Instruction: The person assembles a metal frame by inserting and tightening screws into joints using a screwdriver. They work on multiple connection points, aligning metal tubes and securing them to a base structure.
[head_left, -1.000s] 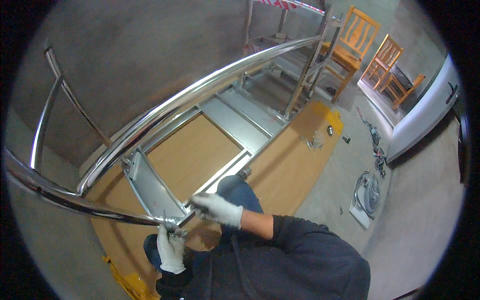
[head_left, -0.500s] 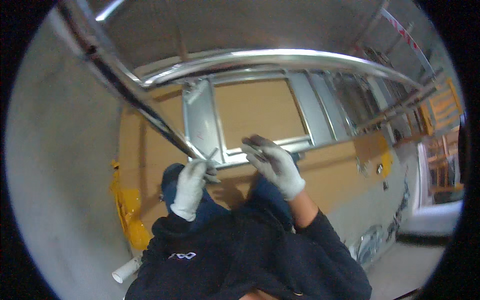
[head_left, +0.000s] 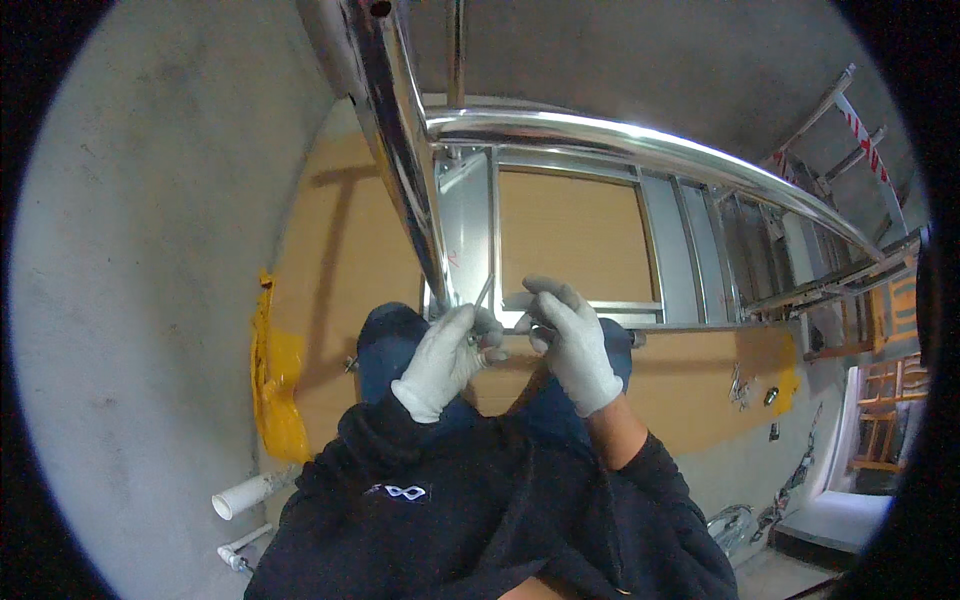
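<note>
My left hand [head_left: 443, 358], in a white work glove, is closed on a thin metal rod [head_left: 485, 291] that sticks up past the fingers. Close beside it on the right, my gloved right hand [head_left: 573, 352] has its fingers curled in. A small dark bit shows between those fingers, too small to name. Both hands are above my knees, in front of the near edge of a silvery metal frame [head_left: 470, 215] with a rectangular opening. Just beyond my left hand, the foot of a shiny steel post [head_left: 397, 150] comes down to the frame.
A curved steel rail [head_left: 640, 140] runs rightward from the post. Brown cardboard [head_left: 320, 240] covers the floor, with yellow plastic [head_left: 275, 370] along its left edge. Small metal parts [head_left: 738, 388] lie at right. A white pipe [head_left: 248, 494] sticks out lower left.
My view has swung left, so the post and frame sit further right in the picture. My hands have come closer together, and the right fingers are more curled. The rod remains in my left hand.
</note>
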